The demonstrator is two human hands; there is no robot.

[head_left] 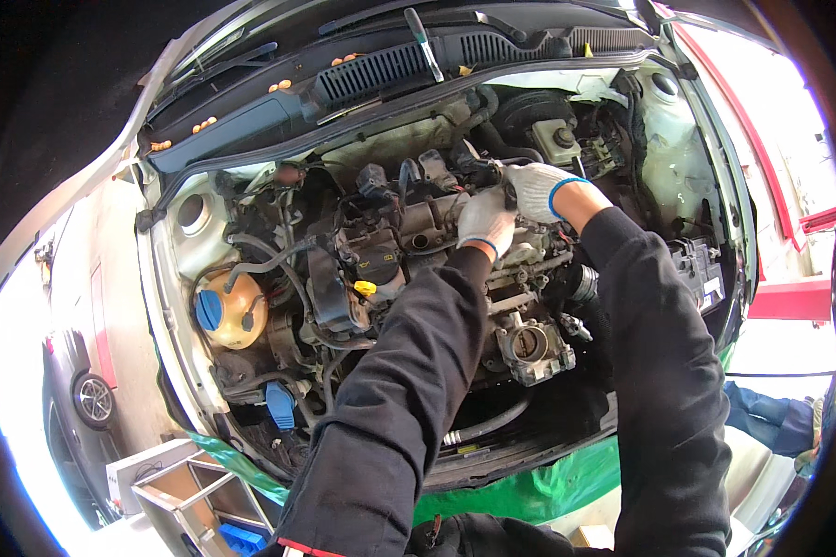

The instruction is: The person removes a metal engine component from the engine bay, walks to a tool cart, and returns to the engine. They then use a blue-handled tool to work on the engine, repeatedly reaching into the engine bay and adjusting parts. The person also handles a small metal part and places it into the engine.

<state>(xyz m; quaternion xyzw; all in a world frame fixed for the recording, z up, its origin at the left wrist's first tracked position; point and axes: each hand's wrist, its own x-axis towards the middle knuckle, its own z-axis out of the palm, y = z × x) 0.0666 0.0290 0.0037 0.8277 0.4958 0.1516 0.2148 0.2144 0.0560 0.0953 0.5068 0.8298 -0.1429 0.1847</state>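
Both of my hands, in white knit gloves, reach to the back right of an open engine bay. My left hand is bent over the engine, its fingertips among parts I cannot make out. My right hand sits just beside and above it, fingers curled at a dark hose or fitting, largely hidden by the glove. Below them are a metal throttle body and a yellow-handled dipstick. To the left is an orange-tan reservoir with a blue cap. The brake fluid reservoir lies just beyond my right hand.
A pen-like tool and small orange items lie along the cowl. A green cover drapes the front edge. A wheeled cart stands lower left, a grey car beyond. A person's jeans-clad legs show at right.
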